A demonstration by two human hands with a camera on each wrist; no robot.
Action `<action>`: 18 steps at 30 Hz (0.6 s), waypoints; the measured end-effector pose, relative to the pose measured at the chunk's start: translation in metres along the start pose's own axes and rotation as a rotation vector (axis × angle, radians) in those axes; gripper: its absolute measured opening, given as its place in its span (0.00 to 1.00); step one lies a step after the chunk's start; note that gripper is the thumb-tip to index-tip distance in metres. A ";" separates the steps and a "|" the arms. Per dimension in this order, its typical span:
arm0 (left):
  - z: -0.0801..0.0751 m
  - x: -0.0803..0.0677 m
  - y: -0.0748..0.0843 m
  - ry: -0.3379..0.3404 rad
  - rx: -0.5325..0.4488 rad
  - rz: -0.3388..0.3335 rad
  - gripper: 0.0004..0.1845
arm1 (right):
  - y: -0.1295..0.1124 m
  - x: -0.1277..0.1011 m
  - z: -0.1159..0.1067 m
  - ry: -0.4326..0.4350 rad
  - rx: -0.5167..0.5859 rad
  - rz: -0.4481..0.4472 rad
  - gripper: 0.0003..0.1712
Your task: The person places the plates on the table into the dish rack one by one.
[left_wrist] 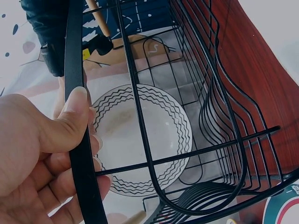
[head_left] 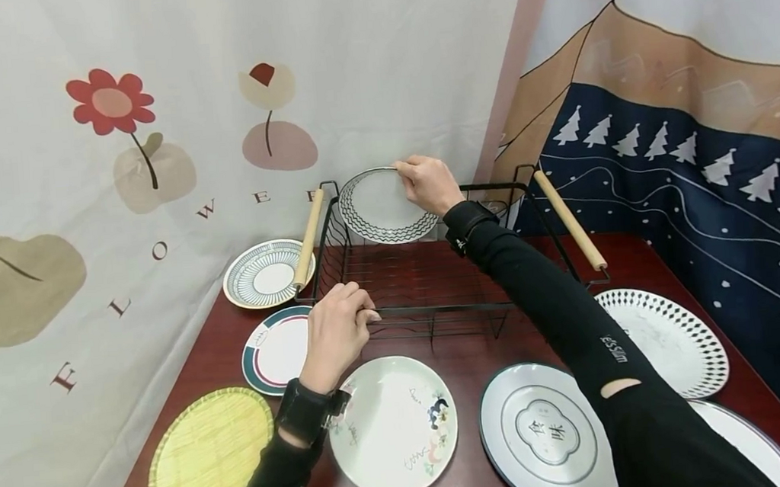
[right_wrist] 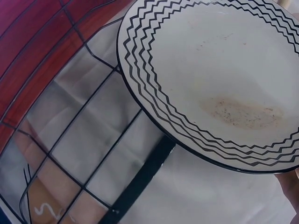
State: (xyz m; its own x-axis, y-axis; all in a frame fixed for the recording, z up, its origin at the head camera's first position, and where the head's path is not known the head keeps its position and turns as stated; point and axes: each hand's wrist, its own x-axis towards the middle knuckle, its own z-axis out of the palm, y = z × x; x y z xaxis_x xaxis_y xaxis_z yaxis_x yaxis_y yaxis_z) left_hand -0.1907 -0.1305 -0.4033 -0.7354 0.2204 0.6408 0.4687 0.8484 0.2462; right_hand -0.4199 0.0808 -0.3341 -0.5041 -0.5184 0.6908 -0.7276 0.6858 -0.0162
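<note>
My right hand (head_left: 432, 183) pinches the upper right rim of a white plate (head_left: 383, 202) with black zigzag lines round its edge. The plate is tilted up at the back left of a black wire dish rack (head_left: 436, 309), its face towards me. A brownish mark shows on that face in the right wrist view, where only a bit of the hand appears at the edge. My left hand (head_left: 341, 320) grips the rack's front rail near its left corner. In the left wrist view, the thumb (left_wrist: 74, 105) lies on one side of the flat black rail (left_wrist: 79, 140), the fingers curled behind.
Wooden handles (head_left: 310, 238) flank the rack. To its left lie a striped plate (head_left: 272, 274), a green-rimmed plate (head_left: 281, 351) and a yellow woven tray (head_left: 210, 456). In front are a floral plate (head_left: 394, 427) and a blue-rimmed plate (head_left: 545, 434); a black-patterned plate (head_left: 666, 340) lies right.
</note>
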 end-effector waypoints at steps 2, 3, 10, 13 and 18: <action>0.000 0.001 0.000 0.001 -0.002 -0.001 0.09 | -0.001 0.002 0.003 -0.005 -0.009 -0.005 0.17; -0.001 0.001 0.000 -0.001 -0.001 -0.003 0.09 | -0.001 0.003 0.003 -0.008 -0.011 -0.006 0.17; -0.001 0.001 0.000 0.002 -0.002 0.003 0.09 | -0.004 0.009 0.010 -0.027 -0.015 0.003 0.16; -0.001 0.000 0.001 0.003 -0.003 0.003 0.09 | -0.004 0.011 0.015 -0.049 -0.030 -0.002 0.16; -0.001 0.001 0.003 0.002 -0.004 -0.001 0.10 | -0.003 0.012 0.021 -0.059 -0.046 -0.004 0.17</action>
State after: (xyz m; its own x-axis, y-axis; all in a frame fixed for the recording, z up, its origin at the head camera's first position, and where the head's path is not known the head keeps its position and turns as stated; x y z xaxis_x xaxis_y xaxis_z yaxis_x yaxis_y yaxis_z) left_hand -0.1892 -0.1288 -0.4012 -0.7348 0.2184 0.6421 0.4696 0.8469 0.2494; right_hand -0.4339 0.0618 -0.3413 -0.5289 -0.5497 0.6466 -0.7083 0.7056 0.0206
